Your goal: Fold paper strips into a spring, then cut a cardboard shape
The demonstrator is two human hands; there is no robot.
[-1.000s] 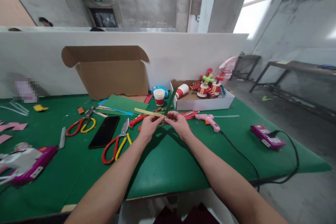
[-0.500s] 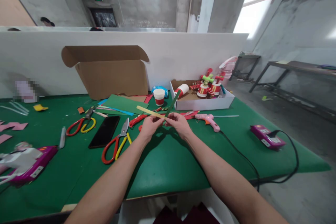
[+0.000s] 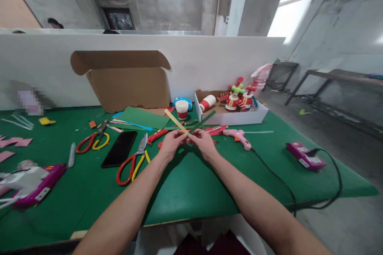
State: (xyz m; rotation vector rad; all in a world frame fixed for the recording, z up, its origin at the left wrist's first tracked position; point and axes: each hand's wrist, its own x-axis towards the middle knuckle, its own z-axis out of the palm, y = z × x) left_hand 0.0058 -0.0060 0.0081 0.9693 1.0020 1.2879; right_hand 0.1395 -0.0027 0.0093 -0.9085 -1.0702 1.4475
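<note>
My left hand (image 3: 171, 143) and my right hand (image 3: 204, 142) meet over the middle of the green table (image 3: 185, 187), fingers pinched together. Between them they hold two crossed paper strips. The yellow strip (image 3: 175, 120) rises up and to the left from my fingers. Its partner, a dark green strip (image 3: 205, 120), slants up and to the right. Both strips hang a little above the table. A small folded red, green and yellow paper spring (image 3: 189, 122) lies just behind them.
Red-and-yellow scissors (image 3: 131, 161) and a black phone (image 3: 119, 148) lie left of my hands, a second pair of scissors (image 3: 91, 142) farther left. A pink glue gun (image 3: 237, 136) with its cable lies to the right. Behind stand an open cardboard box (image 3: 128, 81), a paper cup (image 3: 181, 108) and a white box of paper-cup figures (image 3: 231, 111).
The yellow strip has swung from nearly level to pointing steeply up-left, and the green strip has tipped from near upright toward the right. My hands stayed in place.
</note>
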